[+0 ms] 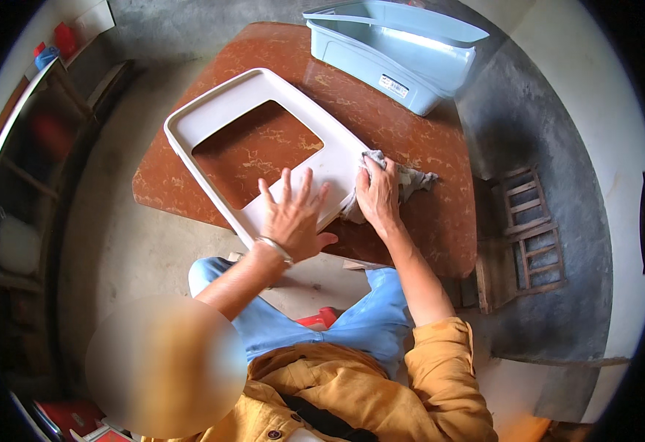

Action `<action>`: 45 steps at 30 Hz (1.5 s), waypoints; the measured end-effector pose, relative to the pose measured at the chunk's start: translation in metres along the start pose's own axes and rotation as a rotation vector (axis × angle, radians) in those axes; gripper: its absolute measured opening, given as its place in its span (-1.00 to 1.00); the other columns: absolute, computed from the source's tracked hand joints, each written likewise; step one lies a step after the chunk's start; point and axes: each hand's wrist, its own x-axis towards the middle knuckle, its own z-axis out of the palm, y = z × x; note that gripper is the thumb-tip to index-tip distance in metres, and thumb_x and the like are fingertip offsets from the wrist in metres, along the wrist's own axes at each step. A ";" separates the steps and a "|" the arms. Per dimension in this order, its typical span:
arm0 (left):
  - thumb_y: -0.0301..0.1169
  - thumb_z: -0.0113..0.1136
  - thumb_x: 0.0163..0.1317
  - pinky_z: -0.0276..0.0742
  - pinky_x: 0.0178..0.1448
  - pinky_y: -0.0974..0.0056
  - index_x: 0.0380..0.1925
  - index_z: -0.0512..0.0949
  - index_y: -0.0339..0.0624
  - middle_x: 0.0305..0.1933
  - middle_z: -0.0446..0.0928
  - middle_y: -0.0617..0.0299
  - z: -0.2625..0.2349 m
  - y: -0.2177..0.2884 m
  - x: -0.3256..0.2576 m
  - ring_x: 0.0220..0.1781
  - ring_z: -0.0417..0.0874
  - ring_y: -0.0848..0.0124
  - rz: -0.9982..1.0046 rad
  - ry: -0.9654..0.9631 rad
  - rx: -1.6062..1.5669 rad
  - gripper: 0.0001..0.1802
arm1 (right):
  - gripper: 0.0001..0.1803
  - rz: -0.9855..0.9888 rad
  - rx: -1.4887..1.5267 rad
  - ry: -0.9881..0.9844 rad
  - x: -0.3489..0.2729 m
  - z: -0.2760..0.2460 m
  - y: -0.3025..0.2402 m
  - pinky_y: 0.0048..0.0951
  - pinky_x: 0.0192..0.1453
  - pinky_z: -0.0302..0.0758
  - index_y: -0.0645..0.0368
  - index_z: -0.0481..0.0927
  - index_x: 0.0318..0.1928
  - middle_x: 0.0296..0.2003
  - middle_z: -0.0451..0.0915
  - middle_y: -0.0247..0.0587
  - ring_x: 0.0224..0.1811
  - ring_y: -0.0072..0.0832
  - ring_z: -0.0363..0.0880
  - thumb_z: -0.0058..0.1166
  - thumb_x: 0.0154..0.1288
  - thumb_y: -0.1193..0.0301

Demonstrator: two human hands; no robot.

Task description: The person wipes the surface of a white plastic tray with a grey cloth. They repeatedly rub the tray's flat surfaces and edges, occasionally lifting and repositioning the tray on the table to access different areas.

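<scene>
A white plastic frame (223, 110) with rounded corners and a large rectangular opening lies slantwise on the brown marbled table (425, 214). My left hand (293, 217), fingers spread, is over the frame's near end; whether its palm presses on the plastic I cannot tell. In my right hand (378, 193) is a grey cloth (414, 180), bunched at the frame's right corner. Part of the cloth hangs down beside the frame's edge, and the rest trails to the right on the table.
At the table's far right stands a light blue plastic tub (352, 50) with a label on its side. Wooden rack-like pieces (532, 228) lean by the dark wall on the right. A dark-framed cabinet (35, 184) lines the left. Something red (321, 318) shows between my knees.
</scene>
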 end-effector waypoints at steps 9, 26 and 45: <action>-0.13 0.30 0.09 0.09 0.22 -0.63 0.36 0.26 0.24 0.42 0.13 -0.18 0.029 -0.011 -0.004 0.44 0.08 -0.34 0.194 -0.030 0.063 -0.21 | -0.75 -0.169 0.160 -0.230 0.034 -0.014 0.013 -0.17 0.10 0.49 0.30 0.64 -0.10 -0.02 0.54 0.14 -0.02 -0.03 0.56 0.00 0.34 0.43; -0.50 0.11 0.17 0.15 0.33 -0.45 0.43 0.18 0.27 0.46 0.22 0.14 0.024 -0.053 -0.007 0.44 0.22 -0.12 0.174 0.093 0.208 -0.21 | -0.64 -0.156 0.176 -0.330 -0.006 -0.037 -0.027 -0.05 0.18 0.45 0.39 0.53 0.07 -0.03 0.47 0.45 0.03 0.15 0.52 -0.07 0.35 0.46; -0.06 0.47 -0.10 -0.22 0.45 -0.51 0.51 -0.07 0.22 0.58 -0.10 0.08 -0.024 -0.097 0.008 0.57 -0.14 -0.18 0.190 -0.269 -0.220 0.20 | -0.41 0.282 0.177 -0.148 0.072 0.064 -0.013 0.01 0.42 0.18 0.39 0.26 0.33 0.31 0.03 0.59 0.33 0.28 0.18 -0.07 0.37 0.34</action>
